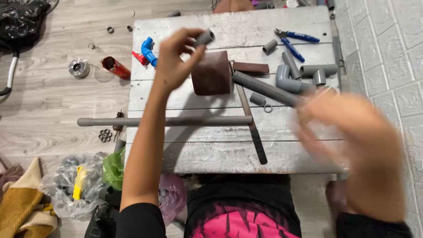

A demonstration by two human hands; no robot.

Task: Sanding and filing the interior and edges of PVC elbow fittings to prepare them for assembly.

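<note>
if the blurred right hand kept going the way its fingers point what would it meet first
Probably the slanted grey pipe on the table; the right hand points up-left at its near end, though blur and unclear height leave that uncertain.

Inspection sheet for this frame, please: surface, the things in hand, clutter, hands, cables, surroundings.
Surface: worn grey wooden board table, scuffed.
Things in hand: short grey pipe coupling pinched in the left hand; grey pipe runs toward the right hand.
Clutter: long grey pipe overhanging the left edge, brown sandpaper roll, grey elbow fitting, blue-handled pliers, blue valve fitting, dark flat bar.
Hands: left raised over the table; right motion-blurred, grip cannot be told.
Cables: nothing seen.
Surroundings: wood-look floor, white tiled wall, red can, plastic bags.
</note>
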